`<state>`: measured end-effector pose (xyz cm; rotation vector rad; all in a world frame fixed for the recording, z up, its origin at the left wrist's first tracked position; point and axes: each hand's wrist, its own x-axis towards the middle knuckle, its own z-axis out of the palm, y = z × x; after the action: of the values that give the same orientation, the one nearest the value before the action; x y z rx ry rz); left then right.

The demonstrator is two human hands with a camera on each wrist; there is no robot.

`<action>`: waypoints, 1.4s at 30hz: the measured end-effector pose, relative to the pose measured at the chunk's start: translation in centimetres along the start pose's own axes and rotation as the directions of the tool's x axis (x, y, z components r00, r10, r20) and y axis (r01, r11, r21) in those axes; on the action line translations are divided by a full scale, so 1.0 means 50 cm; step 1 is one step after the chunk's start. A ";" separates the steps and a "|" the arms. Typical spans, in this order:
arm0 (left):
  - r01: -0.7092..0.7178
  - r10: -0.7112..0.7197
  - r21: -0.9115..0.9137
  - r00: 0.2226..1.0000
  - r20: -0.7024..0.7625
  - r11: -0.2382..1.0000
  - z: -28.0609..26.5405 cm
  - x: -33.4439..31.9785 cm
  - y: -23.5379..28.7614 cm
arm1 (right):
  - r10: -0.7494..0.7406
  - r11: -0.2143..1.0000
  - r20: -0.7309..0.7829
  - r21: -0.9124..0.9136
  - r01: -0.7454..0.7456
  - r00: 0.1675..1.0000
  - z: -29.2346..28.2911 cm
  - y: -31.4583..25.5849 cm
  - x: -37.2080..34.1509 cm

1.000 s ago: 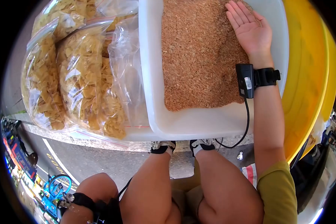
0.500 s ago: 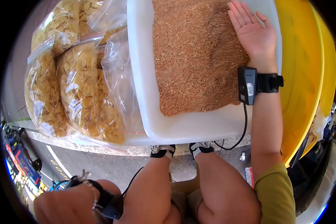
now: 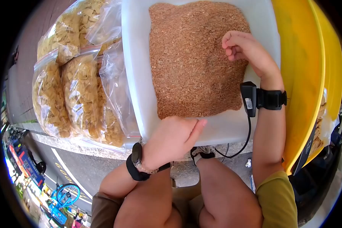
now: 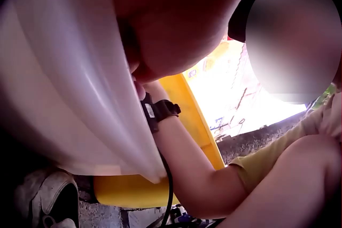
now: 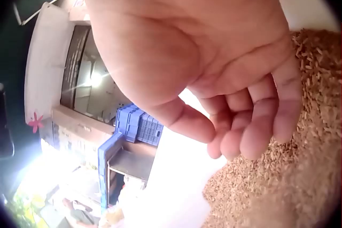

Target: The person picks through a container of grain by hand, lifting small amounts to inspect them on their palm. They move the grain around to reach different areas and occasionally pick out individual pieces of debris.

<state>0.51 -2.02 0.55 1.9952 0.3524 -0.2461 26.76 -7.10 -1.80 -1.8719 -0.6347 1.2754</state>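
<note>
Reddish-brown, rice-like grains (image 3: pixel 193 83) lie heaped in a white plastic tub (image 3: pixel 138 83). My right hand (image 3: pixel 249 49) is over the right side of the heap, fingers bent loosely and the thumb near the fingertips. In the right wrist view, the palm of that hand (image 5: pixel 214 57) is bare, with grains just beyond the fingers. My left hand (image 3: pixel 173 138) is at the tub's front edge, back upward and thumb pointing right; its other fingers are hidden beneath it. Black devices are strapped on both wrists.
Clear zip bags of pale yellow flakes (image 3: pixel 81 91) stand left of the tub. A large yellow container (image 3: pixel 298 76) is on the right. A black cable (image 3: pixel 235 154) runs from the right wrist. Further left are a kerb and a blue bicycle (image 3: pixel 66 195).
My left hand has risen from beside the left leg to the tub's front edge. My right hand, palm up with straight fingers before, has turned and bent its fingers.
</note>
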 end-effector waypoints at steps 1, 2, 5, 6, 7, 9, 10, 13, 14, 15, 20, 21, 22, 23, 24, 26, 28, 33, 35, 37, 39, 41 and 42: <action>0.059 -0.059 -0.043 0.998 0.001 0.997 -0.002 -0.001 -0.003 | 0.016 0.997 0.041 0.071 -0.018 0.999 -0.007 0.003 0.002; 0.119 -0.119 -0.085 0.993 0.004 0.989 -0.004 -0.001 -0.005 | 0.018 0.997 0.041 0.074 -0.021 0.999 -0.008 0.008 0.002; 0.205 -0.201 -0.162 0.979 0.042 0.965 -0.008 0.005 -0.001 | 0.064 0.998 0.248 0.009 -0.069 0.967 0.016 -0.005 -0.001; 0.200 -0.196 -0.160 0.980 0.041 0.967 -0.005 0.006 0.000 | 0.186 0.982 0.371 -0.108 -0.157 0.910 0.033 -0.010 -0.010; 0.230 -0.222 -0.189 0.973 0.060 0.955 -0.007 0.008 -0.001 | 0.316 0.945 0.472 -0.235 -0.228 0.823 0.047 -0.016 -0.016; 0.259 -0.249 -0.219 0.966 0.073 0.941 -0.008 0.007 -0.005 | 0.374 0.927 0.581 -0.248 -0.280 0.723 0.072 -0.009 -0.014; 0.233 -0.225 -0.232 0.972 0.065 0.944 -0.006 0.006 -0.009 | 0.419 0.906 0.679 -0.267 -0.329 0.603 0.083 -0.006 -0.012; 0.206 -0.199 -0.248 0.979 0.053 0.946 -0.008 0.003 -0.011 | 0.404 0.900 0.759 -0.229 -0.372 0.510 0.108 -0.010 -0.009; 0.203 -0.195 -0.247 0.979 0.060 0.947 -0.009 0.003 -0.010 | 0.396 0.905 0.792 -0.251 -0.344 0.464 0.111 -0.001 0.003; 0.204 -0.197 -0.250 0.979 0.054 0.946 -0.010 0.002 -0.010 | 0.398 0.905 0.793 -0.256 -0.341 0.461 0.112 0.007 0.007; 0.157 -0.149 -0.199 0.987 0.054 0.967 -0.012 -0.001 -0.012 | 0.262 0.920 0.811 -0.047 -0.388 0.523 0.111 0.013 0.008; 0.157 -0.150 -0.203 0.988 0.049 0.967 -0.012 -0.001 -0.012 | 0.265 0.921 0.812 -0.052 -0.387 0.521 0.111 0.016 0.011; 0.158 -0.151 -0.205 0.987 0.050 0.966 -0.012 -0.002 -0.012 | 0.210 0.921 0.834 0.007 -0.390 0.510 0.112 0.023 0.016; 0.159 -0.152 -0.208 0.987 0.051 0.965 -0.013 -0.003 -0.012 | 0.155 0.916 0.853 0.065 -0.395 0.499 0.116 0.029 0.020; 0.159 -0.153 -0.211 0.987 0.045 0.964 -0.018 -0.003 -0.008 | 0.158 0.917 0.854 0.059 -0.393 0.496 0.122 0.031 0.024; 0.206 -0.188 -0.176 0.975 0.115 0.963 -0.030 -0.002 0.001 | -0.005 0.890 0.885 0.216 -0.400 0.466 0.133 0.036 0.028; 0.185 -0.168 -0.183 0.981 0.100 0.966 -0.028 -0.004 -0.003 | -0.066 0.856 0.884 0.289 -0.428 0.463 0.151 0.048 0.030; 0.110 -0.108 -0.210 0.994 0.020 0.972 -0.008 -0.007 -0.020 | -0.235 0.676 0.851 0.490 -0.551 0.469 0.179 0.066 0.049; 0.038 -0.046 -0.192 0.998 -0.037 0.981 0.002 -0.005 -0.030 | -0.290 0.526 0.763 0.631 -0.569 0.578 0.189 0.067 0.057; 0.065 -0.071 -0.198 0.997 -0.024 0.978 0.000 -0.003 -0.027 | -0.261 0.561 0.752 0.628 -0.539 0.605 0.194 0.055 0.059; 0.089 -0.092 -0.201 0.996 -0.005 0.975 0.001 -0.001 -0.025 | -0.265 0.512 0.700 0.685 -0.518 0.663 0.196 0.051 0.061; 0.099 -0.099 -0.194 0.995 0.014 0.976 0.000 -0.001 -0.027 | -0.266 0.457 0.664 0.725 -0.515 0.699 0.196 0.047 0.062; 0.099 -0.099 -0.194 0.995 0.013 0.976 0.000 -0.001 -0.027 | -0.266 0.396 0.622 0.767 -0.505 0.736 0.194 0.045 0.061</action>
<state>-0.01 -1.45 -0.57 1.7873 0.4576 -0.2672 18.85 -3.04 -7.25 -0.4451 0.0136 1.8952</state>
